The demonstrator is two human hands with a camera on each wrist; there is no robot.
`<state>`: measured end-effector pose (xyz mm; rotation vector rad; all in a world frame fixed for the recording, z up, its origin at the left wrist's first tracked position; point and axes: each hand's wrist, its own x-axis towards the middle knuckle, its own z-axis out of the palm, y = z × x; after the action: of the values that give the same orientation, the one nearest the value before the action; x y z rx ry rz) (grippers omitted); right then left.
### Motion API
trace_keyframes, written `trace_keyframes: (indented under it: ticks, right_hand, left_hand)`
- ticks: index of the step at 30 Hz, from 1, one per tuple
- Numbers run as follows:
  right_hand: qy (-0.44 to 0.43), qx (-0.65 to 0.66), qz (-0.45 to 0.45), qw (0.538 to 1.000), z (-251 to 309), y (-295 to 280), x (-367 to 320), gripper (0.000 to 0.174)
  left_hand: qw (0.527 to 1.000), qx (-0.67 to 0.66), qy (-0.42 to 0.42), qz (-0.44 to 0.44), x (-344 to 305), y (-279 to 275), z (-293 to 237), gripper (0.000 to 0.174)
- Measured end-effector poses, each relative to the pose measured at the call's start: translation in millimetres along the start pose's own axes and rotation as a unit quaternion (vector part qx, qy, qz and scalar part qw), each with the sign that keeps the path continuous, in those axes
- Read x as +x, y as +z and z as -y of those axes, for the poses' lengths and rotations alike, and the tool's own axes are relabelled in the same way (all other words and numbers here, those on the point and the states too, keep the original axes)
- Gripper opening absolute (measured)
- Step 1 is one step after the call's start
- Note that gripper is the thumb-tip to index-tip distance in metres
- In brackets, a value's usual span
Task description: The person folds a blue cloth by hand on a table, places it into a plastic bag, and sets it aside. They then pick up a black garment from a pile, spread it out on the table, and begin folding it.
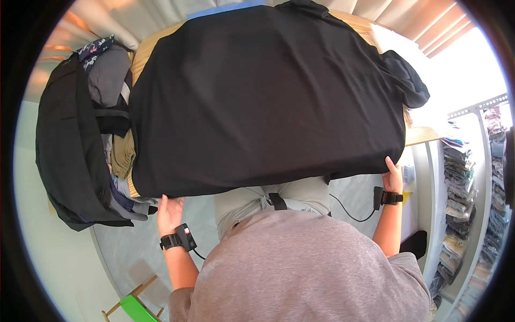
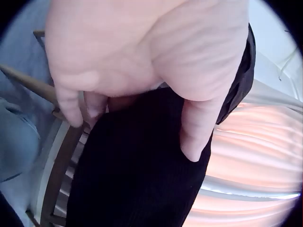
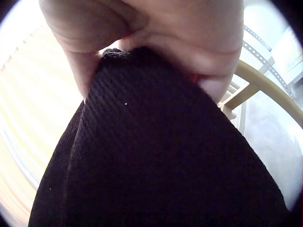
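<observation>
A large black short-sleeved shirt (image 1: 263, 102) is spread over a wooden table, one sleeve (image 1: 410, 80) hanging past the right end. At the near left corner of the shirt, my left hand (image 1: 170, 213) holds the edge. In the left wrist view, the thumb (image 2: 196, 130) lies on one face of the black cloth, with the fingers on the other side. My right hand (image 1: 394, 178) grips the near right edge. The right wrist view shows the cloth (image 3: 151, 137) bunched between the thumb and fingers, some fingertips hidden behind it.
A black bag (image 1: 70, 139) packed with folded clothes (image 1: 110, 75) stands against the table's left end. Shelves with bagged garments (image 1: 458, 198) line the right side. A green-seated stool (image 1: 138, 308) is behind at lower left. Curtains (image 1: 161, 19) hang beyond the table (image 1: 147, 53).
</observation>
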<state>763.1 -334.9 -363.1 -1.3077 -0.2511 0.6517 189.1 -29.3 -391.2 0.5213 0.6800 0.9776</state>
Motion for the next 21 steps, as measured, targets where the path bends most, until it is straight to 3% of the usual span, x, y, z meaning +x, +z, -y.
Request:
trace_keyframes:
  ticks: [4, 10, 11, 13, 16, 17, 21]
  right_hand:
    - [0.012, 0.021, 0.009, 1.000, 1, -10, -1, 0.042]
    - [0.029, 0.064, 0.068, 0.995, -20, -39, 4, 0.038]
    - [0.064, 0.035, 0.052, 0.996, -24, -43, 4, 0.044]
    - [0.026, -0.074, 0.078, 0.994, -18, -16, -6, 0.050]
    - [0.008, -0.123, 0.055, 0.991, -14, -7, -8, 0.049]
    - [0.031, -0.083, 0.031, 0.996, -17, -25, -2, 0.048]
    - [-0.015, 0.059, 0.084, 0.995, 17, -28, -6, 0.042]
  left_hand:
    - [0.995, 0.012, -0.025, -0.097, -9, 3, 3, 0.050]
    - [0.989, 0.100, -0.039, -0.101, -43, -4, -2, 0.042]
    - [0.986, 0.120, -0.060, -0.094, -47, -6, -2, 0.039]
    - [0.981, 0.148, -0.069, -0.102, -54, -2, -6, 0.033]
    - [0.974, 0.182, -0.087, -0.103, -55, -3, -10, 0.031]
    - [0.976, 0.189, -0.063, -0.084, -56, -2, -13, 0.031]
    - [0.985, 0.170, -0.005, -0.033, -65, 26, -27, 0.032]
